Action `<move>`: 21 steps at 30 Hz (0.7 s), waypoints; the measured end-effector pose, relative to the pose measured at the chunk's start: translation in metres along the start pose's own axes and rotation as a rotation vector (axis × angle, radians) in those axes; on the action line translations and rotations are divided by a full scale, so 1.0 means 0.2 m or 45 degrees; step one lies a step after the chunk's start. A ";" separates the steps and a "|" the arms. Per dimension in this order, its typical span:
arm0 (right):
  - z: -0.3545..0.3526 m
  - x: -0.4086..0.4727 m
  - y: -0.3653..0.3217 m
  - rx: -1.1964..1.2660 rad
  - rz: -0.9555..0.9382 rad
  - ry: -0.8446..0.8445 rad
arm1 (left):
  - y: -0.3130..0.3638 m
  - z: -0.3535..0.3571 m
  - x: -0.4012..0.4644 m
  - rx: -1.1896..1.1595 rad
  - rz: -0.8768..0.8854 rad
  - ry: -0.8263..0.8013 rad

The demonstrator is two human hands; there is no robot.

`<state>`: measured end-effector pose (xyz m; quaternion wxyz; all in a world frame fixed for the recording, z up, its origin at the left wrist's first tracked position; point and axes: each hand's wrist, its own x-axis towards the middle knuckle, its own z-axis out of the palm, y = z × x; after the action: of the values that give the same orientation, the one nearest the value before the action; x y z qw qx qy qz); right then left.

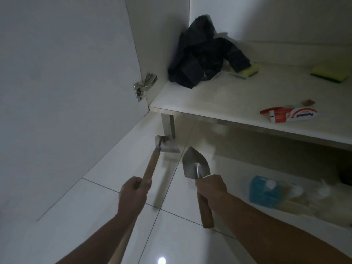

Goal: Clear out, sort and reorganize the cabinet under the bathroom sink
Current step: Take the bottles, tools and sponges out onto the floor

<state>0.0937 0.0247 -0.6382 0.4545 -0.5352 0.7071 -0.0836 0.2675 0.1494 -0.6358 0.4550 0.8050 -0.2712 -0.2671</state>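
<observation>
Tools fill both hands in front of the open cabinet. Fingers of the left hand (133, 195) wrap around the wooden handle of a small hoe (163, 147), gripping it near the lower end, so the shaft runs up and away from the fist and the metal blade sits just beside the cabinet's steel leg (168, 124), close to the tiled floor (76, 216). Right hand (210, 191) clenches a trowel (196, 166) high on its wooden handle, right under the metal scoop; the pointed blade sticks up above the knuckles while the handle's free end juts out below the fist. The two blades are near each other, apart.

Above the leg, the cabinet shelf (200, 105) carries a crumpled dark bag (202, 56) in its back corner, two yellow sponges (329, 73) further along, and a red-and-white toothpaste box (293, 116) near the front edge. Below the shelf, a blurred blue-liquid bottle (263, 191) lies on the floor. Left of the leg, the cabinet door (66, 82) stands open on its hinge (143, 85).
</observation>
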 end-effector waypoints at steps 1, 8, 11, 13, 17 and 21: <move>0.01 0.02 0.00 0.004 0.015 0.003 | -0.02 0.03 0.02 -0.007 -0.013 -0.004; 0.06 0.10 0.03 0.133 0.067 -0.011 | -0.07 0.26 0.13 0.009 0.019 -0.102; 0.09 0.14 0.04 0.095 0.049 0.009 | -0.08 0.34 0.16 0.071 0.052 -0.135; 0.09 0.16 0.04 0.017 0.030 0.025 | -0.08 0.37 0.19 0.091 0.063 -0.147; 0.08 0.21 0.04 -0.108 0.005 0.063 | -0.10 0.41 0.25 0.097 0.066 -0.141; 0.07 0.25 0.04 -0.143 0.035 0.072 | -0.12 0.44 0.26 0.105 0.071 -0.137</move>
<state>0.0975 -0.0090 -0.6791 0.4046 -0.5474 0.7307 -0.0527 0.2504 0.0735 -0.7055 0.4134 0.7997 -0.3284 -0.2859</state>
